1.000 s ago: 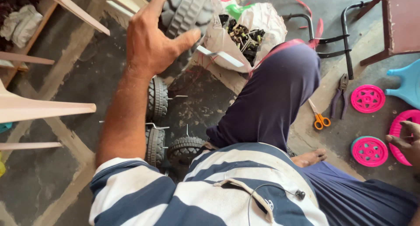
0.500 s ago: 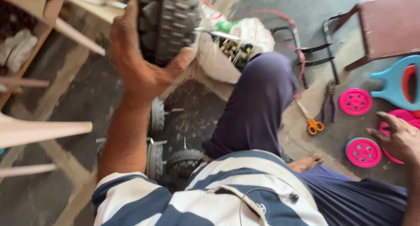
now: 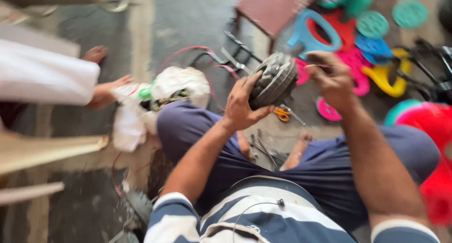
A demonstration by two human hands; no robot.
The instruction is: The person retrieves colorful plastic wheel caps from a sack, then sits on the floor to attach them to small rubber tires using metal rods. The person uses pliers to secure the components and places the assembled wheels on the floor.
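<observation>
Wheel [image 3: 274, 80], dark and knobbly-treaded, sits in front of the seated person, above the lap, clasped from below by the left hand [image 3: 242, 104]. The right hand [image 3: 332, 78] hovers just beside it, fingers pinched around something too blurred to make out. Orange scissors [image 3: 282, 113] lie on the floor beneath, near bright plastic parts [image 3: 381, 76].

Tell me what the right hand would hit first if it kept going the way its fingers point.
Probably the grey toy wheel held by the left hand. The right hand points left toward it, though blur leaves depth unclear.
</observation>
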